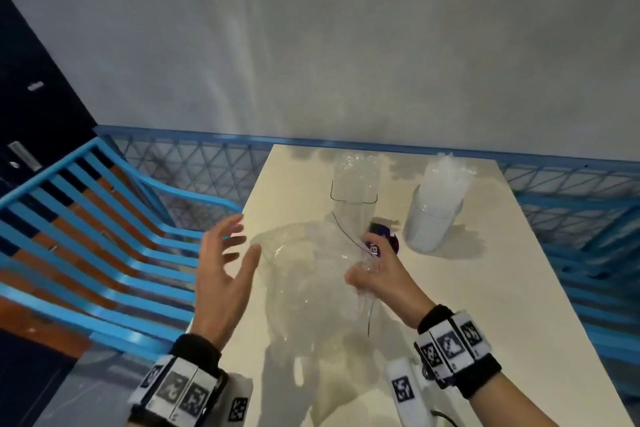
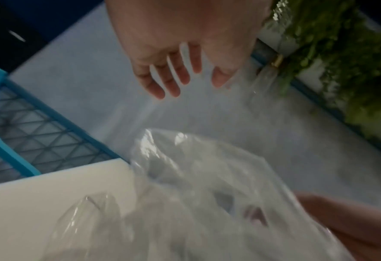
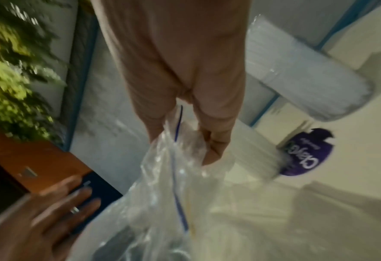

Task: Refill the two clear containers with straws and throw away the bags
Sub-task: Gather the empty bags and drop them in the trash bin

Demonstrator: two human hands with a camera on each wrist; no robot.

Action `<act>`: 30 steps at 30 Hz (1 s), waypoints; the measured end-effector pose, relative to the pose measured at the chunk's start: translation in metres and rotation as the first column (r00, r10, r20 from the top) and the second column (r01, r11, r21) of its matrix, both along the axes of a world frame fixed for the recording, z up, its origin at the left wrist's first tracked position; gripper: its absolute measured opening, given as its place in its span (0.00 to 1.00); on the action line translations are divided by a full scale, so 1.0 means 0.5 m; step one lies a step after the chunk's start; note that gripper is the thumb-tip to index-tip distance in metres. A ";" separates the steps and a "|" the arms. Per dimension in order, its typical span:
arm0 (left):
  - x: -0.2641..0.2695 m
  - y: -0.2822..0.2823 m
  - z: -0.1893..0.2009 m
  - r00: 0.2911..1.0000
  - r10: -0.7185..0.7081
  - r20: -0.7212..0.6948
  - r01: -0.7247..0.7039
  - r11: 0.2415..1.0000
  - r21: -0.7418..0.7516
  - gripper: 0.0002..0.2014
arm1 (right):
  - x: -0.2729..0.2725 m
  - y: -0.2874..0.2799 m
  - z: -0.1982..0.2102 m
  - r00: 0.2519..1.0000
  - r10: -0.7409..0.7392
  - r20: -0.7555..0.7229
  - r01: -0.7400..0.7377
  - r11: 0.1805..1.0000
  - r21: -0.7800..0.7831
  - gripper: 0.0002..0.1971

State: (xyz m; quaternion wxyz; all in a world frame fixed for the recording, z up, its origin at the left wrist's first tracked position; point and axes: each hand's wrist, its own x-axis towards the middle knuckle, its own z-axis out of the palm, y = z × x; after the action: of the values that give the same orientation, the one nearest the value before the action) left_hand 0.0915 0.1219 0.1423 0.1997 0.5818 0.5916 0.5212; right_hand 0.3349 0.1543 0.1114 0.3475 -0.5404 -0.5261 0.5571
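Two clear containers stand at the table's far end, both filled with straws: one (image 1: 353, 191) in the middle and one (image 1: 433, 215) to its right, the right-hand one (image 3: 296, 74) also showing in the right wrist view. My right hand (image 1: 370, 274) pinches a crumpled clear plastic bag (image 1: 311, 274) with a blue zip line, held above the table. The bag (image 3: 173, 185) hangs from those fingers (image 3: 211, 141). My left hand (image 1: 225, 263) hovers just left of the bag (image 2: 196, 185), fingers (image 2: 169, 83) spread and holding nothing. A purple label (image 1: 379, 239) shows behind the right hand.
The cream table (image 1: 485, 288) runs away from me toward a grey wall. A blue slatted chair (image 1: 104, 236) stands at the left and blue mesh railing (image 1: 207, 163) runs behind. Green foliage (image 2: 341, 53) appears in the wrist views.
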 end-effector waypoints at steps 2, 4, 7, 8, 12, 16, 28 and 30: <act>0.022 0.000 -0.054 0.955 -0.214 -0.203 0.188 0.972 -0.141 0.27 | -0.011 -0.005 -0.035 0.986 -0.005 0.164 0.006 1.000 -0.005 0.45; 0.035 0.005 -0.139 0.841 -0.360 -0.404 0.190 0.896 -0.402 0.41 | -0.017 -0.002 -0.069 0.919 0.011 0.393 0.016 0.998 -0.066 0.54; 0.040 0.001 -0.254 0.754 -0.534 -0.382 0.093 0.663 -0.743 0.60 | -0.026 -0.003 -0.125 0.803 0.154 0.575 0.042 0.949 -0.313 0.59; 0.041 -0.003 -0.277 0.745 -0.569 -0.349 0.085 0.599 -0.796 0.64 | -0.031 -0.003 -0.147 0.799 0.193 0.570 0.049 0.923 -0.381 0.57; 0.041 -0.014 -0.297 0.786 -0.573 -0.233 0.123 0.515 -0.849 0.70 | -0.057 -0.006 -0.182 0.947 0.070 0.314 0.075 0.901 -0.427 0.47; 0.023 -0.007 -0.284 0.872 -0.450 -0.191 0.150 0.618 -0.772 0.71 | -0.104 -0.028 -0.138 0.995 -0.045 -0.092 0.006 0.925 -0.381 0.25; 0.016 0.025 -0.185 0.945 -0.324 0.031 0.278 0.753 -0.597 0.16 | -0.107 -0.013 0.103 0.823 -0.093 0.560 -0.145 0.919 0.366 0.34; 0.026 0.016 -0.166 0.887 -0.433 -0.160 0.268 0.765 -0.585 0.08 | -0.118 -0.023 0.136 0.742 -0.083 0.665 -0.353 0.795 0.493 0.37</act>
State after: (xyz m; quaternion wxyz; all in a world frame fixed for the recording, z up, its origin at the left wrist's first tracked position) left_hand 0.1048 0.1300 0.0592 0.3648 0.6697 0.6174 0.1931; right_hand 0.2759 0.1427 0.1795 0.2466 -0.5224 -0.7996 0.1639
